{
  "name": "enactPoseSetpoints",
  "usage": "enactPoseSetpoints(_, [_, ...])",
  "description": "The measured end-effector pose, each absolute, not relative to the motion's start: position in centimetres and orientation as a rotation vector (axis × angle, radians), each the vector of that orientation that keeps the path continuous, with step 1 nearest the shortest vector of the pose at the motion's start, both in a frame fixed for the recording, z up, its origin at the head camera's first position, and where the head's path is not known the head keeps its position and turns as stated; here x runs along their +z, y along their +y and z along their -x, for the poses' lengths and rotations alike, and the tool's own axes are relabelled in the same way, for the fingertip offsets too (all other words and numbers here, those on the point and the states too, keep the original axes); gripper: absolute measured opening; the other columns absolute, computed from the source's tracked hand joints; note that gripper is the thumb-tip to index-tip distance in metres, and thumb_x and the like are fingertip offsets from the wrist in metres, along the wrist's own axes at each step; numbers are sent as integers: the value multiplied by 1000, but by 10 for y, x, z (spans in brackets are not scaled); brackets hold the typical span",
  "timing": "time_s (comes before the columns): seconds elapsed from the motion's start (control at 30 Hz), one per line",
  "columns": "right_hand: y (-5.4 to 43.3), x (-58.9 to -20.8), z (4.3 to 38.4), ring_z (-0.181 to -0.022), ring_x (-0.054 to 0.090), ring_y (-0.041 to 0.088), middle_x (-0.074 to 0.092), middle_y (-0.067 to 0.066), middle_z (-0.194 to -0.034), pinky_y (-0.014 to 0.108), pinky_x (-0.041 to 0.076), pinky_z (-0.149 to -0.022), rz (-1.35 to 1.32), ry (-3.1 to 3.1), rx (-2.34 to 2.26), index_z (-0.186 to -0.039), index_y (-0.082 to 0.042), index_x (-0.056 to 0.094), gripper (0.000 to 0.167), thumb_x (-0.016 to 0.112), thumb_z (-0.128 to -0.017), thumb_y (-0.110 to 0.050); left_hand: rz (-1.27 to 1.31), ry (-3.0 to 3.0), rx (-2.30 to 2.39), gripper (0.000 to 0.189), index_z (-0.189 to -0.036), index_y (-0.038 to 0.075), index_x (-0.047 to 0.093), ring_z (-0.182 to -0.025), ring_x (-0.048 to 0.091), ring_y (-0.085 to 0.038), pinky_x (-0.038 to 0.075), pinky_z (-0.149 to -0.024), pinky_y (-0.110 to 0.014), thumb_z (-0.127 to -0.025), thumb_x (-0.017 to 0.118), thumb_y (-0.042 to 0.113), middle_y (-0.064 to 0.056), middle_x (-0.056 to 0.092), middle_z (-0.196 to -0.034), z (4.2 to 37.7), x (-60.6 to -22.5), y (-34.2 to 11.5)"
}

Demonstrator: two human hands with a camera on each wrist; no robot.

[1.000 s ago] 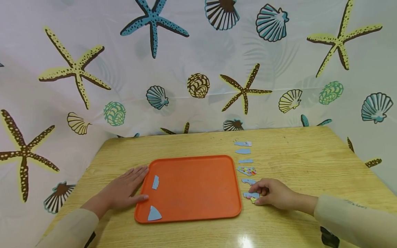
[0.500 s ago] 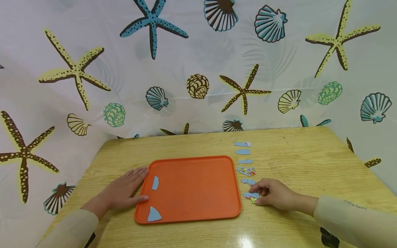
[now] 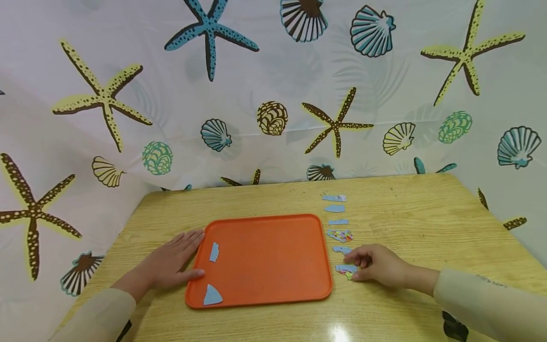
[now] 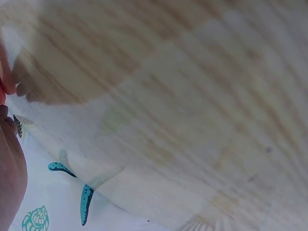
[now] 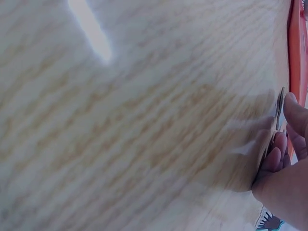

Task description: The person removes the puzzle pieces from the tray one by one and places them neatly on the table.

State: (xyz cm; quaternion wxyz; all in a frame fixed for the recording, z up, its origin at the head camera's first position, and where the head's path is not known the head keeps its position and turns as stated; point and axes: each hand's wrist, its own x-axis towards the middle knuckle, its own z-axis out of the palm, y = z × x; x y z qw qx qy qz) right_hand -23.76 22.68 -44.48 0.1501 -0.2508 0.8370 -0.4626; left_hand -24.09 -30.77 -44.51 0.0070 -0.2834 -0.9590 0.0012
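An orange tray (image 3: 265, 261) lies on a wooden table (image 3: 406, 213). Two blue pieces sit in its left part, one narrow (image 3: 214, 251) and one triangular (image 3: 211, 295). My left hand (image 3: 177, 257) lies flat on the table, thumb against the tray's left rim. My right hand (image 3: 356, 268) has its fingers curled and pinches a colourful puzzle piece (image 3: 344, 270) just off the tray's right front corner. In the right wrist view the piece (image 5: 279, 108) stands on edge between my fingers (image 5: 291, 137), next to the tray rim (image 5: 297, 48).
A column of several puzzle pieces runs along the tray's right side, from a blue one (image 3: 334, 198) at the back to a colourful one (image 3: 340, 235) and a blue one (image 3: 342, 249) nearer my hand. A starfish-and-shell curtain (image 3: 273, 95) surrounds the table.
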Motion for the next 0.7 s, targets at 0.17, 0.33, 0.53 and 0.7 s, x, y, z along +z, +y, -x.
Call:
enactPoseSetpoints(0.17, [226,-443,239,-79,50,20,57,7,-90,23,47,-66,687,2420,-1335,-112,0,68,33,78,-81,-7,891,-2990,7,93,-152,0,28,-144,23,-31,21,-115,-50,-91,46,67,-13,27,-157,242,-447,-309])
enactPoseSetpoints(0.33, [219,-439,239,-79,51,20,59,7,-90,24,48,-66,680,2456,-1349,-110,-1,69,31,78,-81,-6,891,-2986,12,93,-151,0,28,-144,23,-31,21,-115,-49,-90,47,68,-13,27,-157,242,-447,-309])
enactPoseSetpoints(0.53, [202,-432,238,-77,53,17,60,8,-90,24,49,-66,749,2461,-1422,-110,2,69,32,78,-81,-7,886,-3006,14,94,-152,0,27,-144,21,-31,19,-115,-49,-91,44,69,-13,25,-158,243,-446,-309])
enactPoseSetpoints(0.7, [187,-429,239,-78,54,18,60,9,-90,24,50,-66,768,2434,-1470,-112,4,68,33,77,-83,-7,893,-3013,18,94,-152,0,27,-144,21,-31,19,-115,-50,-91,43,69,-13,25,-158,243,-446,-308])
